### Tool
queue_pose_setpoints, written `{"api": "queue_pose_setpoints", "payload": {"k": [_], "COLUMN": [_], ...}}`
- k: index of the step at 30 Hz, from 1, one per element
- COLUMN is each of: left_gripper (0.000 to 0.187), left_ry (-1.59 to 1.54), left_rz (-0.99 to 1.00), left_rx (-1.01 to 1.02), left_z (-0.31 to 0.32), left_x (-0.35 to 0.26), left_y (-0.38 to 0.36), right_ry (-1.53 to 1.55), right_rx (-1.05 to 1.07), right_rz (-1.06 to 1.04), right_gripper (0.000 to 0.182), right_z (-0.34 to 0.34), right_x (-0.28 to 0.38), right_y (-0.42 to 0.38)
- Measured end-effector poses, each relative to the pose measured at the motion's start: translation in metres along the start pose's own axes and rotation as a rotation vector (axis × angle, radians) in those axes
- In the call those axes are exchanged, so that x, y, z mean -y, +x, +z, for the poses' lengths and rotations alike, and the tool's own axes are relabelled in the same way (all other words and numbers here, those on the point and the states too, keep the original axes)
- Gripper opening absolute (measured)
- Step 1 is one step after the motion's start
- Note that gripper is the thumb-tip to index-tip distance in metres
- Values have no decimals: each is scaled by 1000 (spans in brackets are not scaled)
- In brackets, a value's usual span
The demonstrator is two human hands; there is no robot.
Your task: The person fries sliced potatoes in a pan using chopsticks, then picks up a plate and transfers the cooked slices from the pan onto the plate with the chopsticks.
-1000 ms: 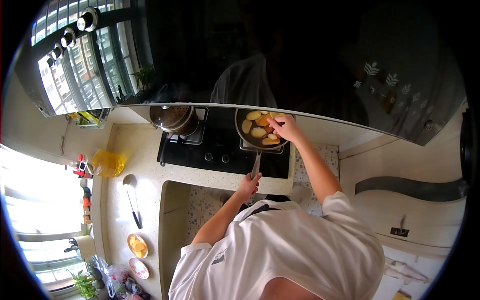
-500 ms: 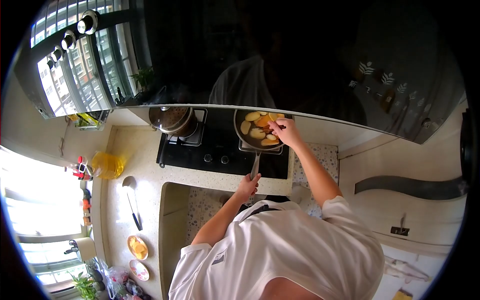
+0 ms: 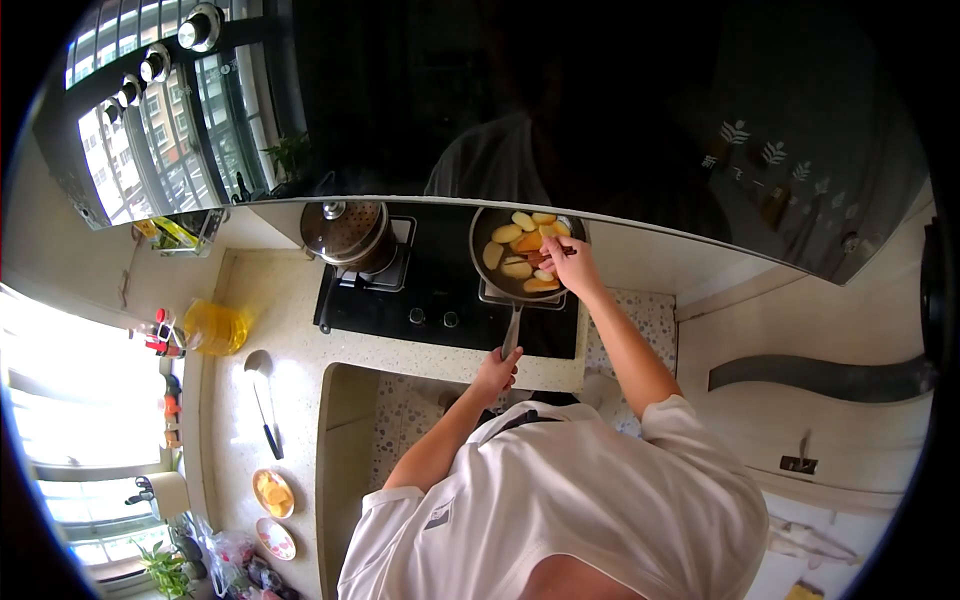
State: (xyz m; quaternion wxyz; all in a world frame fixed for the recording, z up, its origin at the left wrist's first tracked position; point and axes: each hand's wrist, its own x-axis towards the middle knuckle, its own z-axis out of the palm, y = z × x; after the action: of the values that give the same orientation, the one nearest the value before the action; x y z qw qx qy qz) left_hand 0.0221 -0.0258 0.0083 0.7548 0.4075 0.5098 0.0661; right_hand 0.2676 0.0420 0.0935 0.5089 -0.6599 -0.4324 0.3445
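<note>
A frying pan (image 3: 478, 262) sits on the right burner of the black gas stove (image 3: 452, 290). Pale and golden potato slices (image 3: 507, 233) lie spread over its bottom. My left hand (image 3: 497, 372) is wrapped round the pan handle (image 3: 513, 328). Over the right side of the pan, my right hand (image 3: 568, 262) is closed on brown chopsticks (image 3: 534, 257), whose tips are among the slices. Exactly where the tips touch is too small to tell.
A lidded pot (image 3: 345, 237) stands on the left burner. On the left counter are an oil jug (image 3: 214, 328), a ladle (image 3: 262, 405), a plate of yellow pieces (image 3: 273, 493) and a patterned plate (image 3: 275, 538). The range hood (image 3: 600, 120) overhangs the stove closely.
My right hand has shifted slightly within the pan, and some potato slices lie differently. The view has tilted a little, showing more of the pot and pan. My left hand stays on the handle.
</note>
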Motion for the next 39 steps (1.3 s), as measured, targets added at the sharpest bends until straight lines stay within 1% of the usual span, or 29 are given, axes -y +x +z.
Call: {"api": "queue_pose_setpoints", "payload": {"k": [3,5,7,8,11,12,15,16,19,21,23,26,29,30,31,33,36,39], "left_gripper": [43,43,43,43,41,41,42,43,43,42,42,43,42,42,42,42,43,45], "left_ry": [-10,-10,0,-5,-9,0,29,40,21,35,39,28,10,7,4,-14,-17,9], "left_rz": [-2,-3,-7,-8,-8,-5,0,2,3,9,13,13,10,7,3,8,23,42], "left_rx": [20,22,10,14,12,3,-1,-1,10,0,-5,1,11,14,16,28,27,3], "left_z": [-2,-2,-1,-1,-2,-2,0,0,-1,-1,0,0,0,0,0,-1,-1,-2], "left_x": [3,2,-2,-2,0,-1,-5,-6,-3,-1,-1,0,-1,-1,-2,-1,-1,1], "left_y": [3,3,-1,-1,0,-2,-6,-6,-3,-1,0,0,0,-1,-2,-1,-2,0], "right_ry": [90,76,133,97,-119,-390,-547,-492,-458,-457,-415,9,-16,-35,-297,-526,-522,-570], "right_rx": [-96,-137,-224,-233,-191,-182,-159,-161,-241,-255,-278,-262,-200,-170,-169,-146,-130,-145], "right_rz": [-18,-47,-39,-58,-208,-360,-572,-584,-667,-568,-510,-126,-173,-201,-394,-660,-725,-758], "right_gripper": [37,36,31,30,31,28,24,22,29,25,26,32,37,33,26,20,19,33], "right_z": [24,44,64,70,79,78,72,71,61,48,38,39,45,49,49,53,56,55], "right_x": [2,-1,-3,-4,-8,-8,-1,-4,0,-2,-6,-19,-28,-28,-28,-25,-16,-11], "right_y": [1,0,-5,-6,-10,-8,-20,-20,-20,-21,-20,-17,-10,-9,-8,-7,-12,-16]}}
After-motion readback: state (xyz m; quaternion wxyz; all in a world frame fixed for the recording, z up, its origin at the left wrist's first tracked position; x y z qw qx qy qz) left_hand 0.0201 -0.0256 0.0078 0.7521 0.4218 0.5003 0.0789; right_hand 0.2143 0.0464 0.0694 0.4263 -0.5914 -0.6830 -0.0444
